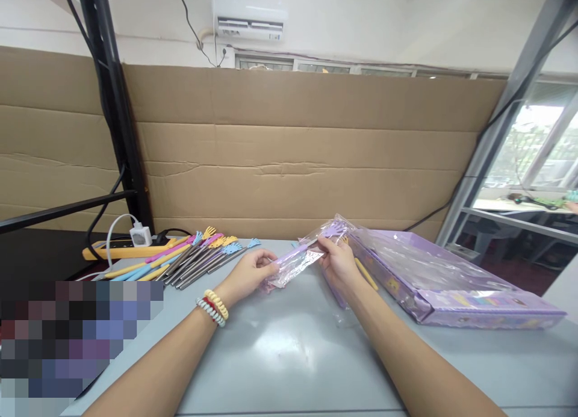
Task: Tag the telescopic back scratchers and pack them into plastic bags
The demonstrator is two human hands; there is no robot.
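A purple back scratcher [333, 229] with a hand-shaped head lies inside a clear plastic sleeve [297, 269], held tilted above the table. My left hand [248, 275] pinches its lower left end. My right hand [339, 262] grips the sleeve just below the scratcher's head. Under the right hand, a purple piece in clear plastic [335, 292] and a yellow handle [366, 274] partly show; the hand hides the rest. Left of my hands lies a pile of back scratchers [192, 269] with metal rods and blue, yellow and pink heads and handles.
On the right stands a purple printed box [492, 319] with clear film over its top. A yellow power strip [120, 251] with a white charger [141, 235] sits at the back left. Cardboard [298, 164] walls off the grey table [280, 369]. The lower left is pixelated.
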